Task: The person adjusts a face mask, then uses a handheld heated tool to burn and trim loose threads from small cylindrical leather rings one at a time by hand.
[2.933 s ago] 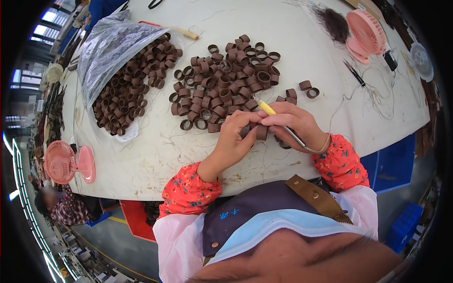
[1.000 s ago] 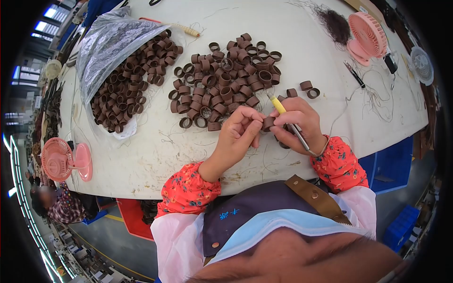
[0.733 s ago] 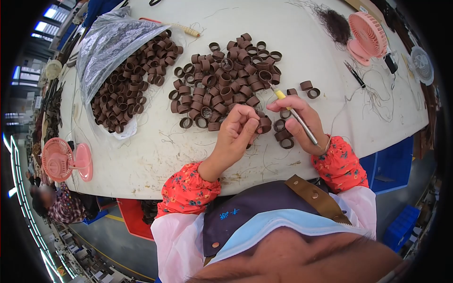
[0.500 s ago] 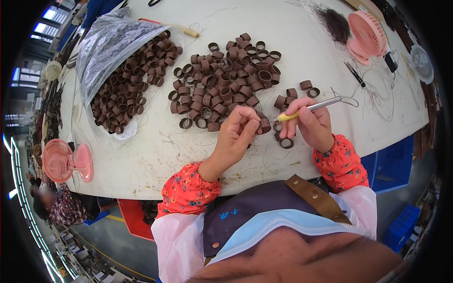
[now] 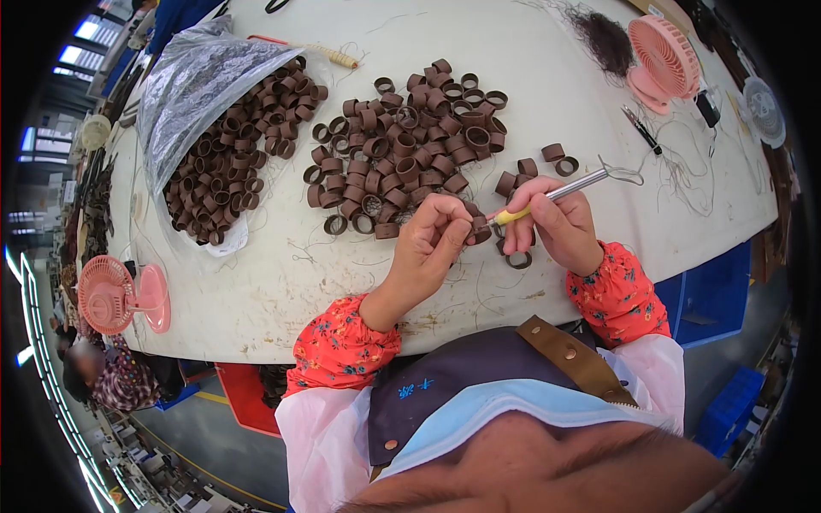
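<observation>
My left hand point(image 5: 434, 236) pinches a small brown ring point(image 5: 481, 231) between thumb and fingers, partly covering it. In my right hand point(image 5: 558, 229) is a slim pen-like tool point(image 5: 576, 184) with a metal shaft and a yellow grip. Its thin tip points left and meets the ring or lies right at it; exact contact is too small to tell. A bent wire or cord sticks out of the tool's rear end. Several loose brown rings point(image 5: 518, 259) lie under and beside my right hand. A large pile of the same rings point(image 5: 402, 158) spreads just beyond my hands.
A transparent plastic bag point(image 5: 192, 94) spills more rings at left. Pink fans stand at left point(image 5: 107, 293) and far right point(image 5: 663, 56). Tweezers point(image 5: 641, 130), tangled threads point(image 5: 684, 175) and a dark fibre bundle point(image 5: 603, 43) lie on the white table point(image 5: 256, 299). Another person point(image 5: 124, 376) sits lower left.
The tool and my right hand have shifted very slightly, with the tip staying near the held ring. The table's contents show only a tiny shift of the view.
</observation>
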### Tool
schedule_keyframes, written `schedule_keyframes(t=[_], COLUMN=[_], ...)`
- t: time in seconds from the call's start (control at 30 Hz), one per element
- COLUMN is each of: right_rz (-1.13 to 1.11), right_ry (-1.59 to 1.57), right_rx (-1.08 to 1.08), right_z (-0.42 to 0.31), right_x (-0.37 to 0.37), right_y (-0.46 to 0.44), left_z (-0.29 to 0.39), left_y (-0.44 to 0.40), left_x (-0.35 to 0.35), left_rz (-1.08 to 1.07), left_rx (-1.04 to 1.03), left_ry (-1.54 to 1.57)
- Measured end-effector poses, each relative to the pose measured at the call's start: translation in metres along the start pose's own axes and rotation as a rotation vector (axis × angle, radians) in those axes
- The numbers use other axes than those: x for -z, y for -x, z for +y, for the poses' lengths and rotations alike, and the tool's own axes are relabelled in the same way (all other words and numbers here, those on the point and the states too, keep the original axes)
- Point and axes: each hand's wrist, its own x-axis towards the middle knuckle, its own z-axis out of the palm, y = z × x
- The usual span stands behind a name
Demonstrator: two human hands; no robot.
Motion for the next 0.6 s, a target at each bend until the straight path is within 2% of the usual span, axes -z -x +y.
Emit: schedule_keyframes(t=[0.5, 0.6], right_rz=[-0.044, 0.010], right_ry=[-0.014, 0.072], right_rx=[0.031, 0.190], right_z=[0.0001, 0.0068], right_x=[0.0038, 0.0002], right_y=[-0.0010, -0.0047], left_z=[0.0043, 0.0022], left_y=[0.0005, 0.0015], left_x=[-0.0014, 0.0013], left_rz=[0.030, 0.021], left_rx=[0.065, 0.086], left_ry=[-0.034, -0.011])
